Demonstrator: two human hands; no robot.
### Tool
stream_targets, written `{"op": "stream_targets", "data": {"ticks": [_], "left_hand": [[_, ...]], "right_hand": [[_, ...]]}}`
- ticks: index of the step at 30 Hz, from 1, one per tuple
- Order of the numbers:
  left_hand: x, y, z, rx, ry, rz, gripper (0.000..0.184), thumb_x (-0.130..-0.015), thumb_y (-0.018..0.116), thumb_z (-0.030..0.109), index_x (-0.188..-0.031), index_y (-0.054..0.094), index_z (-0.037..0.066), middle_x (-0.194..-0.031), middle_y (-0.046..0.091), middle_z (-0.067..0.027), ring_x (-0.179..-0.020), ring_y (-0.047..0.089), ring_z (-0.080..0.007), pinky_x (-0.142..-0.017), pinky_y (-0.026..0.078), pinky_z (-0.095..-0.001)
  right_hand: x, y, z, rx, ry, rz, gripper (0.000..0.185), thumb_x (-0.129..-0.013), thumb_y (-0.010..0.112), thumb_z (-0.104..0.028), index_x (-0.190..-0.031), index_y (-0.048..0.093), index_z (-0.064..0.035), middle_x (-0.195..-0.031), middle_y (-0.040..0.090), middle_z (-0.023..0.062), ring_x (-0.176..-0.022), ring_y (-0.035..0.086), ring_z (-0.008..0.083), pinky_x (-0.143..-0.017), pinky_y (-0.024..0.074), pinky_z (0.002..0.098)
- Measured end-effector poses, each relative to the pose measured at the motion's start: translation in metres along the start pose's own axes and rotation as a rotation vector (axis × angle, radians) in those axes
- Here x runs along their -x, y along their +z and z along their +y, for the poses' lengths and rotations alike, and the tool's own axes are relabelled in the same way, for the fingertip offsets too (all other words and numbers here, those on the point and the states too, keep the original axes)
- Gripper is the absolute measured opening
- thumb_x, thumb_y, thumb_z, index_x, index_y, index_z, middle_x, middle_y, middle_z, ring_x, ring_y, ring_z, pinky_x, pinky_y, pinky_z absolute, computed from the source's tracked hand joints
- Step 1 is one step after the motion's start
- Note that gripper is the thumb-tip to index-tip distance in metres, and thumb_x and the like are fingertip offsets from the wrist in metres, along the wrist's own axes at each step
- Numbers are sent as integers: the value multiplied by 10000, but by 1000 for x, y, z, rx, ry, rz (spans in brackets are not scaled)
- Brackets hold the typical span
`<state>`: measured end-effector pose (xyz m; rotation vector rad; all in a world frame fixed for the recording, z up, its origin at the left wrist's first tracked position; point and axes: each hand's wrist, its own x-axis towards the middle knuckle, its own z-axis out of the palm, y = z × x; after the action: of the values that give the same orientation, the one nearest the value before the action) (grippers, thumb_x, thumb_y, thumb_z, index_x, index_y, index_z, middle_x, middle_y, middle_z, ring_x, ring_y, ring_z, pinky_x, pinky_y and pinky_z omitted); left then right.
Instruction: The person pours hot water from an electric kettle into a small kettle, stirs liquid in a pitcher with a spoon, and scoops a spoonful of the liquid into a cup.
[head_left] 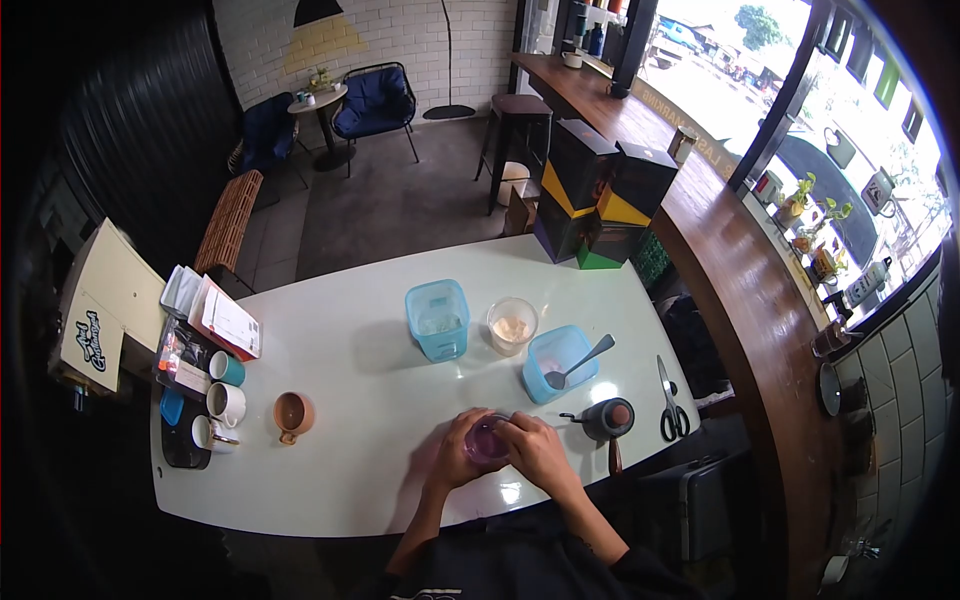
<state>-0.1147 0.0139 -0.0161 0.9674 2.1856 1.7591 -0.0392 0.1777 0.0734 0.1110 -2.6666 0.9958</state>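
A small see-through bowl [487, 441] with a purple-pink tint is between my hands near the table's front edge. My left hand [458, 452] is wrapped round its left side. Closed at the right rim is my right hand [540, 452]; whether its fingertips hold anything besides the bowl is hidden. Beyond them stands a light blue plastic container [540, 385] with a grey spoon [580, 362] leaning in it. A clear cup [512, 327] holds pale contents. Farther left is a taller blue container [436, 345] with something whitish inside.
On the white table [350, 420], a coffee grinder [608, 420] and black scissors [672, 408] lie to the right. A brown cup [293, 413] and several mugs [226, 404] stand left. Dark boxes [600, 190] stand at the far right corner beside a wooden counter [725, 270].
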Motion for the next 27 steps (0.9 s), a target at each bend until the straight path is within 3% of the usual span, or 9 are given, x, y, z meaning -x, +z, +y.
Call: {"op": "stream_targets", "data": {"ticks": [2,4,8,10,14,16,27], "left_hand": [[0,1,0,-14,-4,-3,847,-622,979,300,-1336,593,57,-1337,620,-160,-1271,583,-350,-1082,480,-450],[0,1,1,-52,-1,-6,838,-632,986,190,-1347,569,55,-1331,597,-114,-1209,617,-237,-1037,527,-388],[0,1,3,-24,-10,-6,830,-638,985,184,-1344,569,50,-1328,597,-114,-1207,616,-236,-1034,529,-389],[0,2,2,32,-44,14,832,-625,980,295,-1324,597,55,-1320,627,-158,-1251,597,-339,-1072,488,-436],[2,4,-6,46,-32,22,829,-620,977,281,-1324,599,57,-1319,629,-158,-1254,595,-338,-1072,487,-439],[4,6,-11,98,-27,33,829,-615,973,267,-1326,600,62,-1318,631,-152,-1257,593,-338,-1074,484,-442],[-1,1,5,16,-33,17,819,-614,975,282,-1315,613,66,-1309,639,-140,-1259,593,-329,-1078,481,-433]], "right_hand": [[2,-1,4,49,8,20,195,-861,652,-41,-1041,726,-50,-850,616,144,-783,652,373,-706,528,462],[5,-3,8,95,16,33,179,-863,671,-59,-1031,732,-50,-826,606,139,-760,640,371,-689,518,462],[8,-9,3,88,31,43,147,-867,676,-64,-1002,732,-45,-810,604,137,-741,635,372,-670,511,466],[8,-12,-3,65,52,-16,226,-766,629,0,-974,707,-42,-871,646,141,-784,664,387,-717,544,474],[5,-9,-6,-10,27,-47,223,-777,622,3,-977,711,-38,-904,668,146,-809,677,394,-718,553,476],[3,-5,-7,-114,-7,-23,118,-887,649,-56,-978,723,-37,-863,655,152,-787,667,392,-692,541,459],[5,3,3,-39,41,65,158,-876,660,-52,-1014,735,-41,-851,642,145,-782,661,377,-696,535,462]]}}
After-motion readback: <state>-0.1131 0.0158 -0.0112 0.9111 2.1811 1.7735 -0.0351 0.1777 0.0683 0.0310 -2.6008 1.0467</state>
